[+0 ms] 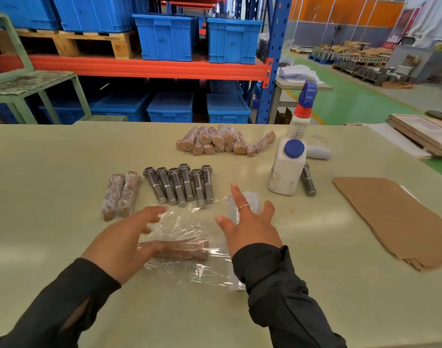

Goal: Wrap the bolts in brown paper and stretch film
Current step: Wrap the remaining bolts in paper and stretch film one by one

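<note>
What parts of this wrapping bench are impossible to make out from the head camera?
- Lone bolt: its head sits behind the white bottle.
- Film roll: mostly covered by the right hand.
- Paper-wrapped bolt: left end under the left hand.
- Crate markings: too small to read.

- The six bare bolts [179, 185] are grey metal with a dull sheen, smooth on the shanks and ridged along the threads.
- The stretch film sheet [189, 247] is clear, glossy plastic, crinkled and catching the light.
- The paper-wrapped bolt [182, 249] lying on it shows matt brown paper.
- The two wrapped bolts [120, 194] and the pile of wrapped bolts [222, 141] show brown paper under shiny, wrinkled film.
- The stack of brown paper sheets [400, 219] is matt and smooth.
- The white bottle [286, 169] is scuffed, matt plastic with a smooth blue plastic cap.
- The table [64, 156] has a pale green, smooth, faintly glossy top.
- The sleeves [285, 297] are dark matt cloth.
</note>
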